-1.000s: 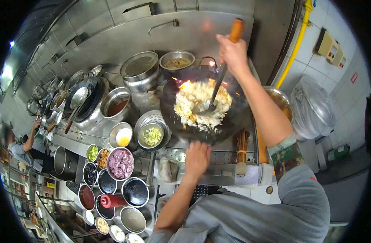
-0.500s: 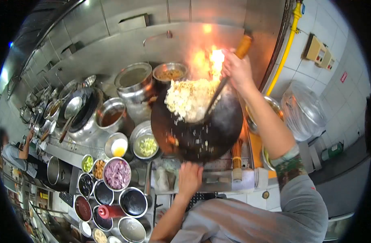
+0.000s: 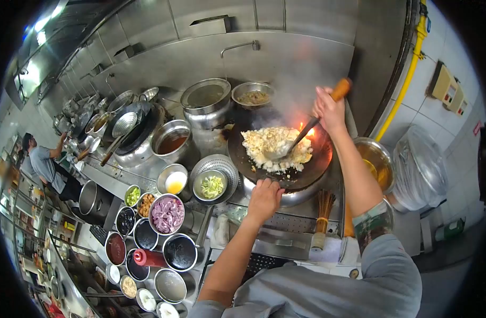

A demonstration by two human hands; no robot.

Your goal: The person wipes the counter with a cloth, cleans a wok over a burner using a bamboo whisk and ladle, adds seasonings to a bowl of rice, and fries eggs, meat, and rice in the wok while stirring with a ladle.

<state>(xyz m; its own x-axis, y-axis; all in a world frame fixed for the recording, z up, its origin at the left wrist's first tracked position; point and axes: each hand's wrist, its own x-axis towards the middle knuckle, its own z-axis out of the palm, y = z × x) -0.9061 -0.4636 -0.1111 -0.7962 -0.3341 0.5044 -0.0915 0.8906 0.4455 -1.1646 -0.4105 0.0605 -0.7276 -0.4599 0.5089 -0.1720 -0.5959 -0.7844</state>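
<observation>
In front of me the black wok (image 3: pixel 320 164) rests on the stove, fried rice (image 3: pixel 264 139) heaped in it. At its near edge, my left hand (image 3: pixel 265 199) is closed on the wok's rim; the exact grip is partly hidden. My right hand (image 3: pixel 329 111), held above the wok's right side, is wrapped around a long-handled ladle (image 3: pixel 307 129) with a wooden grip end. The ladle's bowl lies in the rice. Orange flame (image 3: pixel 309 131) and smoke show behind the rice at the wok's far right.
Left of the wok stand a perforated strainer (image 3: pixel 232 170) with a bowl of chopped greens (image 3: pixel 212 186), a pot of brown liquid (image 3: pixel 172 144) and a bowl of sliced onion (image 3: pixel 167 214). A bamboo brush (image 3: pixel 323 217) is at right, near an oil pot (image 3: pixel 378 167). Another person (image 3: pixel 44 161) stands far left.
The wok has come down from a tilt onto the stove, and the airborne rice has landed in it. The flame has shrunk. My view has shifted, moving the scene right and down.
</observation>
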